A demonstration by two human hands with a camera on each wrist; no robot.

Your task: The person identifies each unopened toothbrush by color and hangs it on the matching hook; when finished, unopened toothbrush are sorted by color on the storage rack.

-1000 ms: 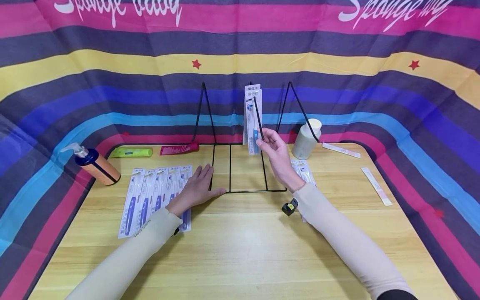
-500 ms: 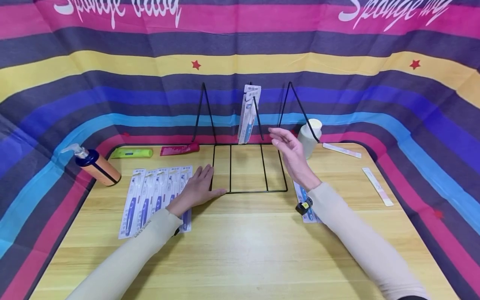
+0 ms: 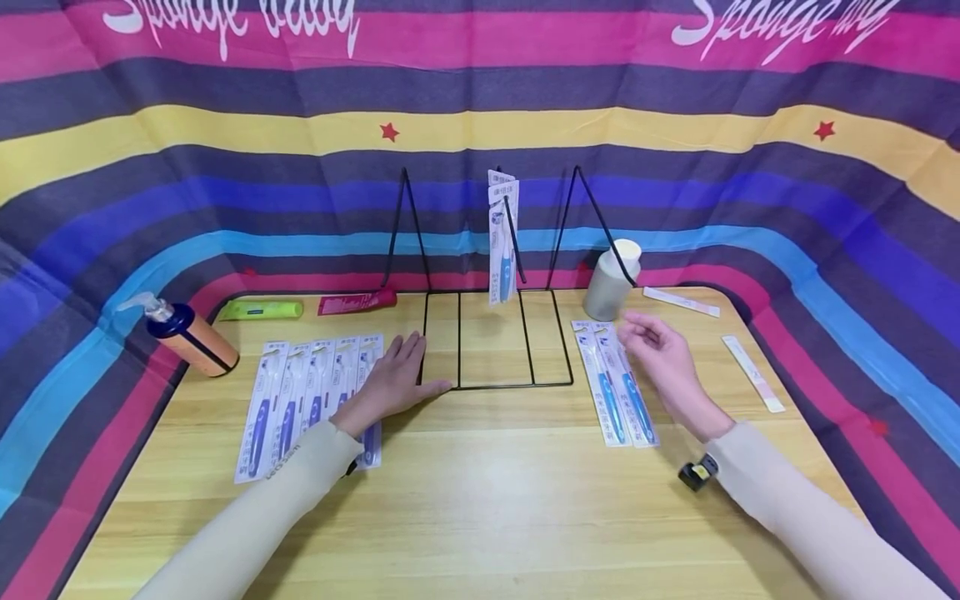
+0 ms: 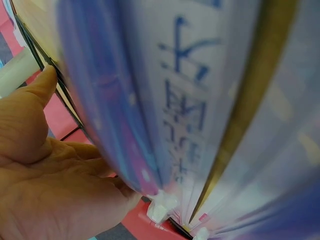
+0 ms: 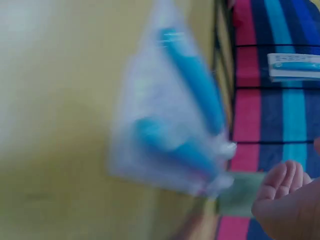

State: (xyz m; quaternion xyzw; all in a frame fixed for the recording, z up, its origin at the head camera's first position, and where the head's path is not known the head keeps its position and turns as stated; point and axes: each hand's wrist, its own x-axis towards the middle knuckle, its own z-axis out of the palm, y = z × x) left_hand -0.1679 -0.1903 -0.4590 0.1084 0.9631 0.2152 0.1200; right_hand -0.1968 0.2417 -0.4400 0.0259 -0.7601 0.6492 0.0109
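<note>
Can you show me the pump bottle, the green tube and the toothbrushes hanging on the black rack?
Pump bottle (image 3: 197, 342), head view: middle of its body.
Green tube (image 3: 261, 311), head view: middle of its side.
Hanging toothbrushes (image 3: 500, 248), head view: front pack's middle.

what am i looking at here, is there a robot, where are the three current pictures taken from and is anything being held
There is no robot: these are a person's two bare hands. The wide picture comes from a camera on the head, looking forward and down. The other two come from wrist cameras, so nearby things look huge and partly blurred.

On the wooden table stands a black wire rack with toothbrush packs hanging from it. Purple-handled packs lie to the left, two blue-handled packs to the right. Behind are bottles and tubes, including an orange pump bottle.

The left hand rests at the rack's left edge. The right hand is beside the blue-handled packs, fingers loosely curled. Neither appears to hold anything.
</note>
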